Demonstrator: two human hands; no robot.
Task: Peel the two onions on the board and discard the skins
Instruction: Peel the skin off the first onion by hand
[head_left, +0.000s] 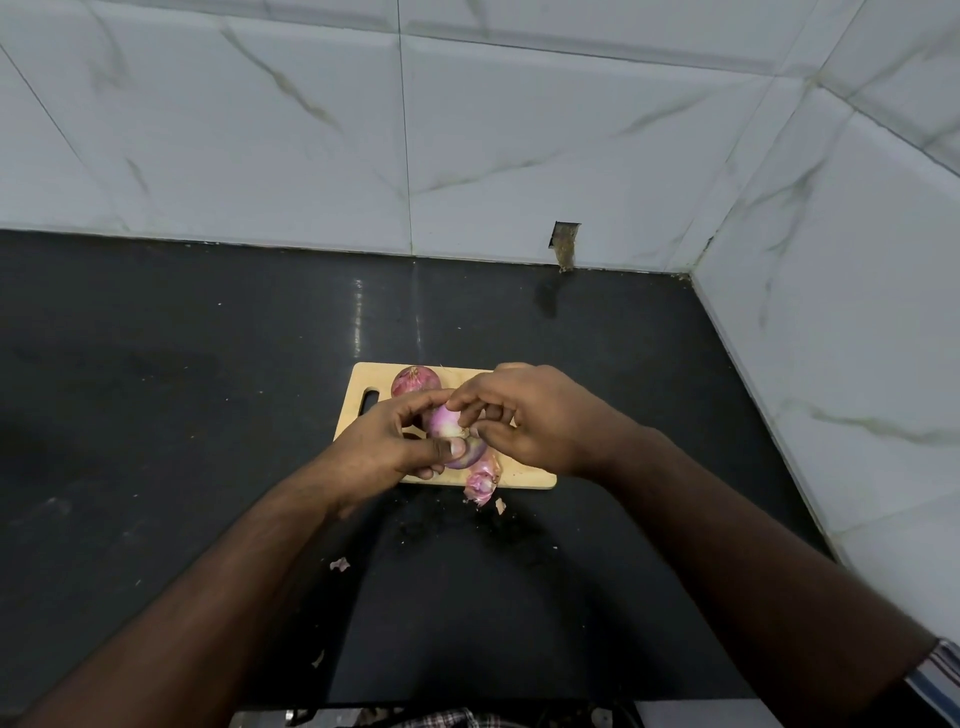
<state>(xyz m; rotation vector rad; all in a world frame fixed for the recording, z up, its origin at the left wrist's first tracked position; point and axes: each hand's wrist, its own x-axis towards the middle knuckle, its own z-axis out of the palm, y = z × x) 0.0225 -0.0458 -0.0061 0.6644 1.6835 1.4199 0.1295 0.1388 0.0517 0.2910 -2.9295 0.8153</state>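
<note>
My left hand (402, 441) grips a partly peeled purple onion (448, 426) just above the wooden cutting board (363, 379). My right hand (524, 415) pinches at the onion's right end with thumb and fingertips, where a bit of skin shows. A second onion (414, 381), still in its red skin, lies at the board's far edge behind my hands. A heap of pink peeled skins (483, 480) lies on the board's near edge, spilling onto the counter.
The board lies on a black stone counter (182, 389) set in a corner of white marble-look tiled walls (519, 130). Small scraps of skin (339, 564) are scattered on the counter near its front edge.
</note>
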